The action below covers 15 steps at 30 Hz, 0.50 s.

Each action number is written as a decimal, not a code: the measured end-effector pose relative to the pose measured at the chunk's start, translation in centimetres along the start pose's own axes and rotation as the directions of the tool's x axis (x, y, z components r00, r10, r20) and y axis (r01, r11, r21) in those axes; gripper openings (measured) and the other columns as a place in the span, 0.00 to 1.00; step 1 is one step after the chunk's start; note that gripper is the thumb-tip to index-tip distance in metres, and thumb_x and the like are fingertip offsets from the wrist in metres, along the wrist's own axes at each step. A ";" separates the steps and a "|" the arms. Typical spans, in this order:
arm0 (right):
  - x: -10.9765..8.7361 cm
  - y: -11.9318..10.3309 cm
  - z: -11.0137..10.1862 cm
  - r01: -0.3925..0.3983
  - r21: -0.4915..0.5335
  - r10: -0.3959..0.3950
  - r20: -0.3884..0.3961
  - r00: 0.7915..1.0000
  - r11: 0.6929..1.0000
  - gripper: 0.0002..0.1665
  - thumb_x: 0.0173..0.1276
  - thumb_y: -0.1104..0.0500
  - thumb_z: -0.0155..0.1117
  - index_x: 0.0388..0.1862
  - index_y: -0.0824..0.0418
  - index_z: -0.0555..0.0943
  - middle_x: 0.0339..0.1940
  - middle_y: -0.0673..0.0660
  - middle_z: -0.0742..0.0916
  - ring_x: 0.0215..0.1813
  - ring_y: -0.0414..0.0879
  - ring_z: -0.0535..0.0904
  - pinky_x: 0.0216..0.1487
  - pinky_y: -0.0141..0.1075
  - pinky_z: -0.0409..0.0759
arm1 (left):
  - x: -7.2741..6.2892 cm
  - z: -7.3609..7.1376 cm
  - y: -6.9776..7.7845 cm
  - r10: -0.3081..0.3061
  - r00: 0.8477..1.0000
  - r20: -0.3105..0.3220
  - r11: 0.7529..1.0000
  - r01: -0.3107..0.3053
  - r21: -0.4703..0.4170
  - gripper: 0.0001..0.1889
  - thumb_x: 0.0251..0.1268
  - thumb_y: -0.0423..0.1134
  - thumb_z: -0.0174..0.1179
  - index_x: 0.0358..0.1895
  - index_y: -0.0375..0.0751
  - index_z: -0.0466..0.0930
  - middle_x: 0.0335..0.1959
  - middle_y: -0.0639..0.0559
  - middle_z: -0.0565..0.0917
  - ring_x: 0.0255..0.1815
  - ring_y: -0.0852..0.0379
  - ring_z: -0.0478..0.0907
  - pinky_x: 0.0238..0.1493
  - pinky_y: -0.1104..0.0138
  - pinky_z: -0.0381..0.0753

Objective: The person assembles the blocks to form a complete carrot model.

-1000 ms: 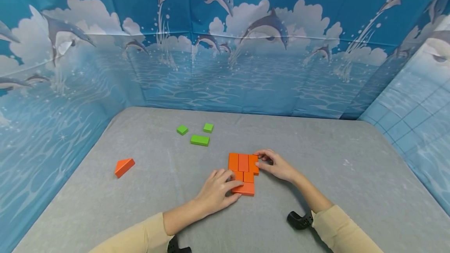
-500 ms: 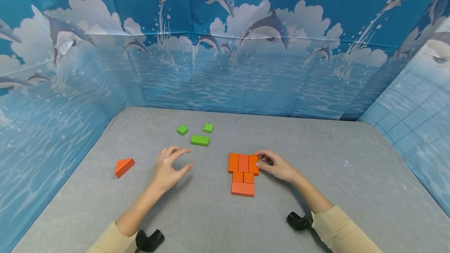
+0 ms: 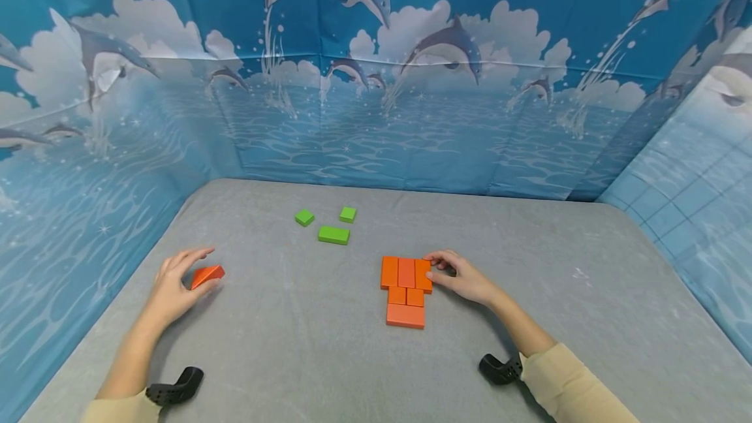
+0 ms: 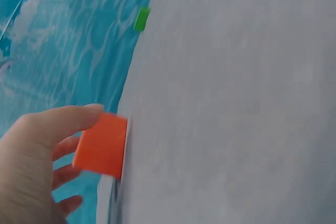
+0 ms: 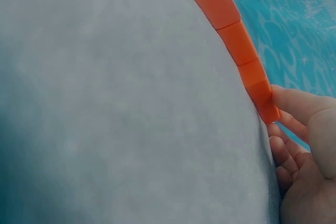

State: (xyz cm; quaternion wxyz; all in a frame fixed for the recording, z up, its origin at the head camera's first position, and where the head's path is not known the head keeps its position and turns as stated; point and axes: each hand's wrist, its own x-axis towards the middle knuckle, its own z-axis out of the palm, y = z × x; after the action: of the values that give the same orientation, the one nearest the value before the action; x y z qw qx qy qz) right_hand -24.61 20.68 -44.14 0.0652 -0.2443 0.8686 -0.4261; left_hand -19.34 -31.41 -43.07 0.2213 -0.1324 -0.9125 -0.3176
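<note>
In the head view, my left hand (image 3: pixel 176 286) is around an orange triangular block (image 3: pixel 207 275) at the left of the table. Its thumb lies at the block's near side, and a gap shows between the index finger and the far side. The left wrist view has the thumb (image 4: pixel 79 116) right at the edge of this block (image 4: pixel 102 145). My right hand (image 3: pixel 467 278) holds the right-hand orange rectangular block (image 3: pixel 423 275) of a flat orange arrangement, thumb on its side and fingers curled at its far corner. In the right wrist view, the thumb (image 5: pixel 296 100) meets the orange block's end.
The arrangement also has two upright orange blocks (image 3: pixel 390 271) beside the held one, two small orange blocks (image 3: pixel 397 296) below and a wide orange block (image 3: pixel 405 316) nearest me. Three green blocks (image 3: pixel 333 235) lie farther back. A dolphin-print curtain (image 3: pixel 376 129) encloses the grey table (image 3: pixel 564 266).
My left hand has left the orange arrangement and travelled left across the table to the triangular block. The right hand has stayed at the arrangement's right-hand block.
</note>
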 end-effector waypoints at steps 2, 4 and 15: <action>-0.2 -1.1 -0.1 -0.006 -0.001 0.006 0.001 1.000 1.000 0.19 0.67 0.59 0.57 0.56 0.64 0.73 0.49 0.60 0.76 0.48 0.51 0.70 0.47 0.39 0.69 | -0.4 -0.3 -0.6 -0.014 0.998 0.057 1.000 0.015 -0.022 0.30 0.44 0.33 0.69 0.56 0.36 0.72 0.46 0.38 0.75 0.47 0.41 0.64 0.45 0.44 0.57; -0.4 -2.2 -0.3 -0.012 -0.003 0.012 0.003 1.000 1.000 0.19 0.67 0.61 0.57 0.55 0.66 0.73 0.49 0.62 0.76 0.48 0.54 0.70 0.47 0.41 0.69 | -0.7 -0.5 -0.9 -0.040 0.993 0.109 0.998 0.045 -0.040 0.30 0.45 0.34 0.69 0.57 0.35 0.72 0.48 0.36 0.75 0.49 0.40 0.64 0.45 0.43 0.58; -0.5 -2.5 -0.2 -0.012 0.022 0.012 0.006 1.000 1.000 0.20 0.66 0.64 0.56 0.56 0.69 0.72 0.49 0.64 0.75 0.48 0.57 0.69 0.47 0.43 0.68 | -1.3 -0.8 -1.4 -0.130 0.980 0.153 0.991 0.133 -0.010 0.27 0.47 0.35 0.69 0.54 0.35 0.75 0.50 0.31 0.75 0.49 0.40 0.70 0.47 0.61 0.67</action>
State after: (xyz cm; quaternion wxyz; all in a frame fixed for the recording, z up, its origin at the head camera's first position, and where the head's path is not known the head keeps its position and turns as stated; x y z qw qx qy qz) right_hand -23.35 19.77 -42.12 0.0731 -0.2397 0.8651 -0.4344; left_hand -18.48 -33.14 -43.92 0.1281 -0.0977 -0.9302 -0.3297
